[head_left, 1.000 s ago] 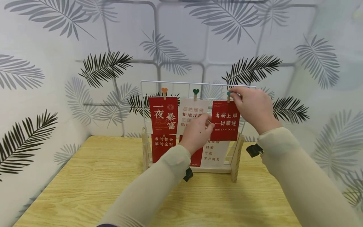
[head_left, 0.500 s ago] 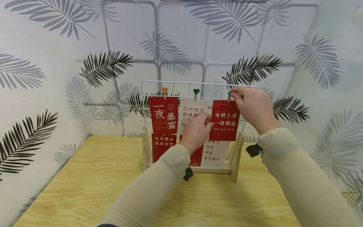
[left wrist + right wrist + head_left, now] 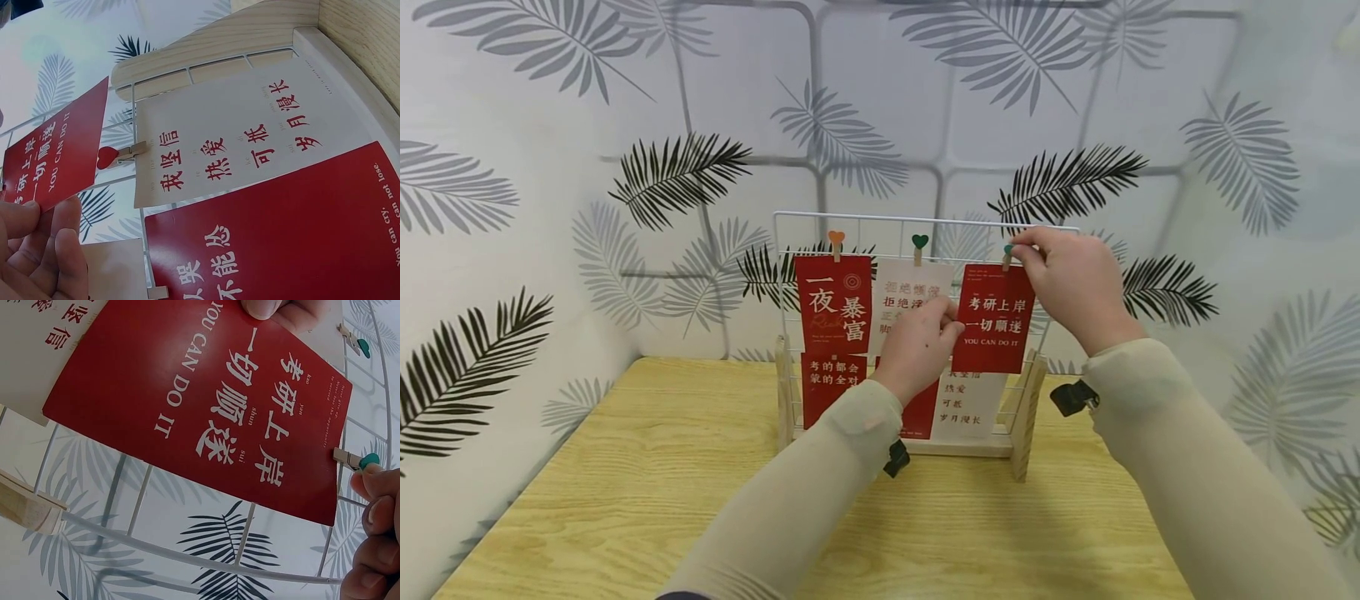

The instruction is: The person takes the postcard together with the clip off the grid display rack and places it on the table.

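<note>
On the wire rack [image 3: 790, 229], I see my left hand [image 3: 920, 346] pinching the left edge of the red card [image 3: 994, 318]. At that card's top right, my right hand [image 3: 1071, 283] has its fingers [image 3: 375, 481] grasping the green-tipped clip [image 3: 1006, 255].

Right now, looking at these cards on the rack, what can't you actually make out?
- Head view: the left hand covers the lower lines of the white card and part of the red card below it.
- Head view: the right hand hides most of the teal clip atop the YOU CAN DO IT card.
- Left wrist view: the bottom red card is cut off by the frame edge.
- Right wrist view: the small print beside the large characters is too tiny to read.
</note>
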Demonstrator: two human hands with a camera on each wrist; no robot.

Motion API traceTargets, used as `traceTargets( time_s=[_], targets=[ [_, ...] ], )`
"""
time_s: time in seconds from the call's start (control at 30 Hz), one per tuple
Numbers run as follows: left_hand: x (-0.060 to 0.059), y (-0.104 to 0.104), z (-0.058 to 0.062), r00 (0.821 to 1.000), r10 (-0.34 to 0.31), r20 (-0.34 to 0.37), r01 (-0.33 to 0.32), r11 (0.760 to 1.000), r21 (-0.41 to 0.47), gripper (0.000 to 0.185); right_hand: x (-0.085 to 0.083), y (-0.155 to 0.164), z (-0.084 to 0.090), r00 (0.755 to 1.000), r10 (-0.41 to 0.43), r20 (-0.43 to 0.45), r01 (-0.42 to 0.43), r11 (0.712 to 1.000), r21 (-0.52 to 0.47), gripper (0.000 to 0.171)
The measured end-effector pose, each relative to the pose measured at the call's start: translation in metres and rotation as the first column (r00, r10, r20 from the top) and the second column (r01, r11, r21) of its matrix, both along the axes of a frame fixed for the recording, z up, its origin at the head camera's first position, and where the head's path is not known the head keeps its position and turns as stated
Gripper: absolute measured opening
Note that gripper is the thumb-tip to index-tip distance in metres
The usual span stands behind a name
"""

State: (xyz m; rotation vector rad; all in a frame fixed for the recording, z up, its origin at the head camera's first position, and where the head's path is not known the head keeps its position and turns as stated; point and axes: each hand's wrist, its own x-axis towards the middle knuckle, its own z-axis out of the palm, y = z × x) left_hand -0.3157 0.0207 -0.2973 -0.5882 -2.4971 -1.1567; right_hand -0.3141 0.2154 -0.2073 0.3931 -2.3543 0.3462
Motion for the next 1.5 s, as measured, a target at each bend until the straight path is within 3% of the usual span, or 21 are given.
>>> traceTargets(
  time_s=[0.7, 1.5],
  targets=[
    [0.001, -0.004, 0.0, 1.0, -0.025, -0.01, 0.025, 1.0, 0.013, 0.007, 0.006, -0.002, -0.003, 0.999, 0.043, -0.004, -0.043, 0.999, -0.004, 0.015],
    [0.002, -0.007, -0.004, 0.999, -0.051, -0.006, 0.051, 0.999, 0.015, 0.005, 0.016, 0.005, -0.008, 0.996, 0.058, -0.066, -0.06, 0.998, -0.035, 0.017]
  ],
)
